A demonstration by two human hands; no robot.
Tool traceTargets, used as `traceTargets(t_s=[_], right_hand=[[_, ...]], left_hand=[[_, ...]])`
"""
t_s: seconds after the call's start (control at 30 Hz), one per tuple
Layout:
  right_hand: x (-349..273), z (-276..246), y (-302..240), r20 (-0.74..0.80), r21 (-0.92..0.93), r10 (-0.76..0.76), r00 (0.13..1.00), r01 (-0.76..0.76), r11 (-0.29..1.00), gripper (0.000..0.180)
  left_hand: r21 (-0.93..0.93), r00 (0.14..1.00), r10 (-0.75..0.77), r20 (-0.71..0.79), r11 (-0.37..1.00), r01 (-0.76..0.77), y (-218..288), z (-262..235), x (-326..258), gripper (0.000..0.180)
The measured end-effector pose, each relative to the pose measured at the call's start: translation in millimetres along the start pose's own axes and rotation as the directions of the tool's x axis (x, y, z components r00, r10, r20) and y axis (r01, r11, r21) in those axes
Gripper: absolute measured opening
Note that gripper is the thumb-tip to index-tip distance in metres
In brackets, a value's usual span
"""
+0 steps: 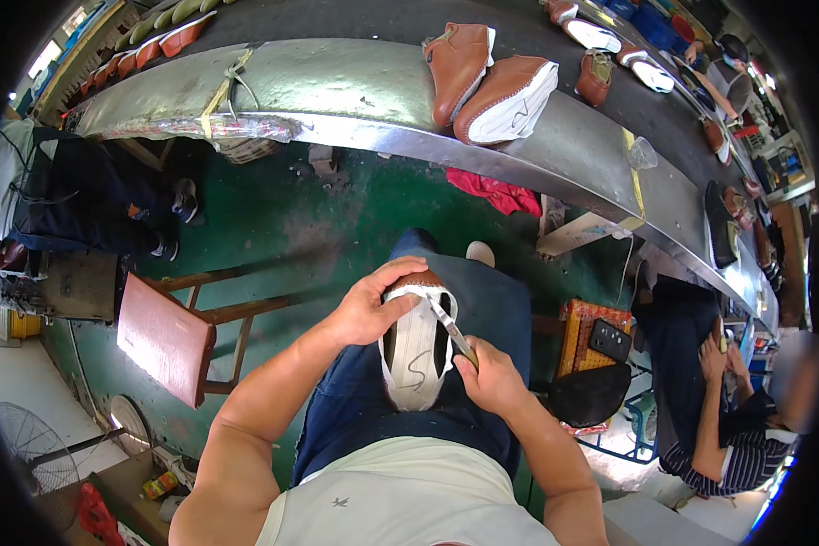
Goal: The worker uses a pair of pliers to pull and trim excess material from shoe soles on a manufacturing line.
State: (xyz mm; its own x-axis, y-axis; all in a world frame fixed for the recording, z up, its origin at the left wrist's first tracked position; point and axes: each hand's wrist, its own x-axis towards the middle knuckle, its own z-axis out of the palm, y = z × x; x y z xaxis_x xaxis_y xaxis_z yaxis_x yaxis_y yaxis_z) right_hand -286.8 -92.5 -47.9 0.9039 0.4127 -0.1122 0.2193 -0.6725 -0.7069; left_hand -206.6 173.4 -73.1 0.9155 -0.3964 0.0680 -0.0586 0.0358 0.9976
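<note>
An unfinished brown leather shoe point(412, 350) lies upside down across my lap, its pale underside facing up with a dark curved mark drawn on it. My left hand point(373, 305) grips the far end, fingers over the brown leather and thumb pressed on the underside. In my closed right hand point(493, 373) is a slim silver hand tool point(449, 326); whether it is a knife or pincers I cannot make out. Its narrow tip touches the shoe's edge near my left thumb.
Two brown shoes point(482, 86) stand on the metal edge of the conveyor bench point(337, 77) ahead. A pink-topped stool point(164, 338) is at left, an orange woven seat point(578, 337) at right. One co-worker point(728, 400) sits at right; another person point(73, 191) is at left.
</note>
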Motion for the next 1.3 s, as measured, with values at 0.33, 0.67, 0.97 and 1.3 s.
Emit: traceTargets(t_s=[0.33, 0.67, 0.97, 1.3], right_hand=[[-8.7, -27.2, -37.8, 0.100, -0.157, 0.077, 0.992, -0.061, 0.986, 0.032], [8.6, -49.8, -48.5, -0.024, 0.445, 0.135, 0.991, -0.111, 0.888, 0.034], [26.6, -30.8, -26.9, 0.007, 0.163, 0.119, 0.993, -0.119, 0.979, 0.033], [-13.1, 46.4, 22.2, -0.051, 0.349, 0.385, 0.921, -0.345, 0.871, 0.034]], left_hand=[[-0.063, 0.987, -0.139, -0.079, 0.989, 0.134, -2.7, 10.1, 0.0, 0.042], [-0.030, 0.988, -0.155, -0.019, 0.988, 0.154, 8.0, 12.6, 10.8, 0.045], [-0.172, 0.956, -0.287, 0.054, 0.941, 0.292, 9.1, 4.3, 12.2, 0.059], [0.195, 0.911, -0.361, -0.199, 0.896, 0.398, 10.3, 58.4, -65.7, 0.045]])
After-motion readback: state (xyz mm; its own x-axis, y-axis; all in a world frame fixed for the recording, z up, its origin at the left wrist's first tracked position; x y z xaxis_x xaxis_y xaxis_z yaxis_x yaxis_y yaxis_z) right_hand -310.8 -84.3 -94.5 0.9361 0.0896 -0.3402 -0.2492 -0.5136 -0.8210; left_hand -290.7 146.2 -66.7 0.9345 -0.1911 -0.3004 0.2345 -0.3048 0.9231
